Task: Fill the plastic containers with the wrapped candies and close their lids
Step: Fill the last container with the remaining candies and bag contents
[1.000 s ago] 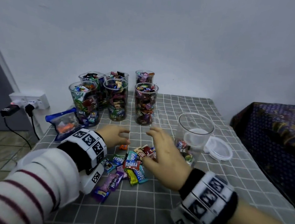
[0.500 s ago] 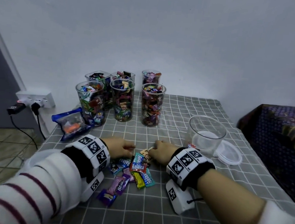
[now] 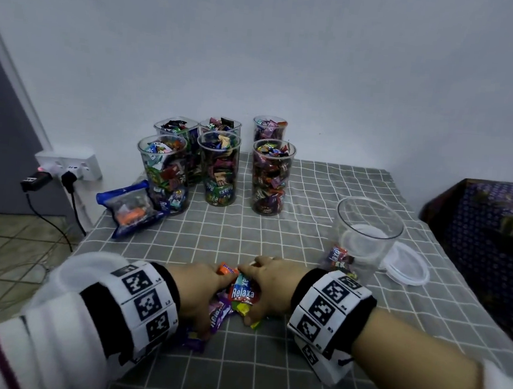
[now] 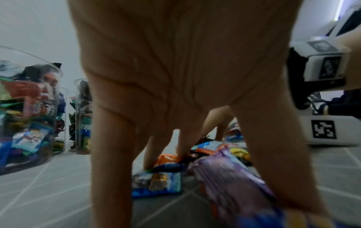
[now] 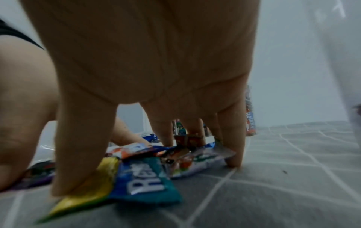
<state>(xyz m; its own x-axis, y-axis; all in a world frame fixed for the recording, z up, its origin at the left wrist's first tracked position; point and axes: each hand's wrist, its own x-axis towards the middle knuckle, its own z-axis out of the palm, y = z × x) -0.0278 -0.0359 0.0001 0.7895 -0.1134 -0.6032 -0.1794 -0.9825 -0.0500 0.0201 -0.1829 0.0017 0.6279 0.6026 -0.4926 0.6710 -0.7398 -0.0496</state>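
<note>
A pile of wrapped candies [image 3: 242,294] lies on the grey checked tablecloth near the front edge. My left hand [image 3: 213,302] and right hand [image 3: 259,290] flank it, their spread fingers pointing down and pressing the pile together. In the left wrist view the thumb rests on a purple wrapper [image 4: 230,185]. In the right wrist view the thumb presses a yellow wrapper beside a teal Relaxa candy [image 5: 144,185]. A clear plastic container [image 3: 366,235] stands to the right with a few candies at its bottom. Its white lid [image 3: 407,265] lies beside it.
Several clear containers full of candies [image 3: 220,166] stand at the back left by the wall. A blue zip bag [image 3: 130,208] lies at the table's left edge. A power strip [image 3: 68,165] with plugs hangs left of the table. A patterned cloth [image 3: 494,221] covers furniture on the right.
The right hand came down from above the pile onto the table. Both hands have closed in on each other, bunching the spread-out candies into a tighter heap.
</note>
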